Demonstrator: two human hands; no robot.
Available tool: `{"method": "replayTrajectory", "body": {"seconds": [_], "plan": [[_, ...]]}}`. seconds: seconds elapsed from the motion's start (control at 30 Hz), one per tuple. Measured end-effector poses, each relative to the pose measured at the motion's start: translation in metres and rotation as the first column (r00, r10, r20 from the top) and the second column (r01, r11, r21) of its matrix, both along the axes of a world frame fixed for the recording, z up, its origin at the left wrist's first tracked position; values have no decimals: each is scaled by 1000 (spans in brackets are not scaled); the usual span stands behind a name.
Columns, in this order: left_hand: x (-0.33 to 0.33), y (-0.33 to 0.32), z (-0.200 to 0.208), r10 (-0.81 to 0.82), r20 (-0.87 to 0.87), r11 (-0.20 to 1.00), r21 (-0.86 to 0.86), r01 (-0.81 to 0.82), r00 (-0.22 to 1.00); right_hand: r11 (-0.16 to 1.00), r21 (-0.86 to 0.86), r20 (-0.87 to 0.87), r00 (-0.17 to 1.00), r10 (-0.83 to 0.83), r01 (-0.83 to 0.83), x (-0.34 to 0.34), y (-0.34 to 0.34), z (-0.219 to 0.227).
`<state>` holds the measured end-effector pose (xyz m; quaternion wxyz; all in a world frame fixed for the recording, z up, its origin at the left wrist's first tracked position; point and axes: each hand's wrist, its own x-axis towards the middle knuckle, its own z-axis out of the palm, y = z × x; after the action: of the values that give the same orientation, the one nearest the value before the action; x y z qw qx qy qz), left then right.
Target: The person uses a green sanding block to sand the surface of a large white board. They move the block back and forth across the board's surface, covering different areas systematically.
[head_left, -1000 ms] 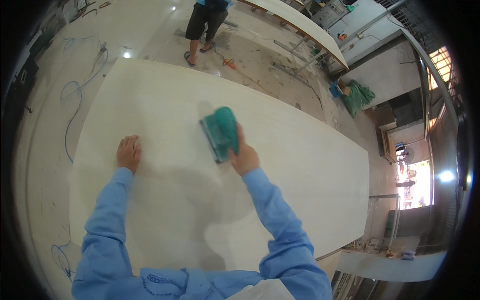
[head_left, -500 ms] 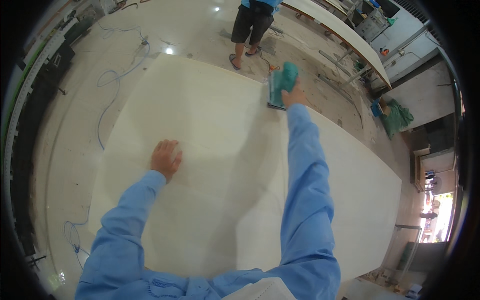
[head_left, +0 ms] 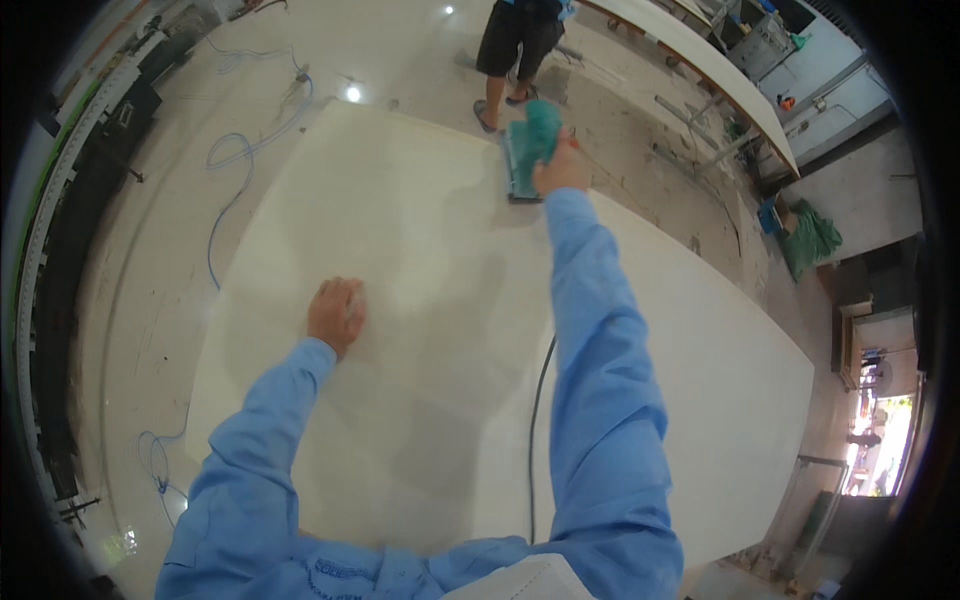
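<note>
My right hand (head_left: 562,168) grips a green power sander (head_left: 541,132), arm stretched toward the far edge of a big pale panel (head_left: 420,200). The sander's flat base sits at that edge, and its underside is hidden. Down the panel beside my right sleeve runs a dark cord (head_left: 540,440); where it ends is hidden. My left hand (head_left: 338,312) rests on the left half of the panel, fingers loosely bent and close together, with nothing visible in them. A lengthwise seam shows near the right forearm, with a second pale stretch of panel (head_left: 720,400) to its right.
Beyond the far edge stands a person in dark shorts and sandals (head_left: 512,60). A long table (head_left: 720,90) is at the far right, with a green sack (head_left: 810,240) near it. Blue hose (head_left: 232,160) loops over the floor at left, beside a long dark machine rail (head_left: 90,220).
My right hand and the sander have moved left and a little farther away along the far edge. The dark cord now shows beside my sleeve. My left hand's fingers have drawn closer together.
</note>
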<state>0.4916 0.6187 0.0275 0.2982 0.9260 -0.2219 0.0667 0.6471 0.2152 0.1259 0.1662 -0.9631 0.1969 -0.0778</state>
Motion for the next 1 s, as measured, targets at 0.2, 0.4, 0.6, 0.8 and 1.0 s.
{"method": "replayTrajectory", "body": {"seconds": [0.2, 0.4, 0.6, 0.8, 1.0], "plan": [[-1, -5, -4, 14, -12, 1000, -5, -14, 1000, 979, -52, -93, 975, -202, 198, -80, -145, -16], [-1, -3, -6, 9, 31, 999, -37, -8, 999, 869, -51, -125, 860, -495, 492, -190, -241, -16], [2, -8, -24, 35, 159, 999, -39, -29, 987, 850, -124, -99, 846, -525, 513, -281, -207, -29], [4, -3, -43, 17, 116, 999, -48, -11, 993, 984, 115, -54, 990, -131, 137, -215, -64, -34], [6, 9, -44, 44, -12, 998, -53, -45, 999, 977, 202, -79, 992, 93, -76, -81, 48, -20]]}}
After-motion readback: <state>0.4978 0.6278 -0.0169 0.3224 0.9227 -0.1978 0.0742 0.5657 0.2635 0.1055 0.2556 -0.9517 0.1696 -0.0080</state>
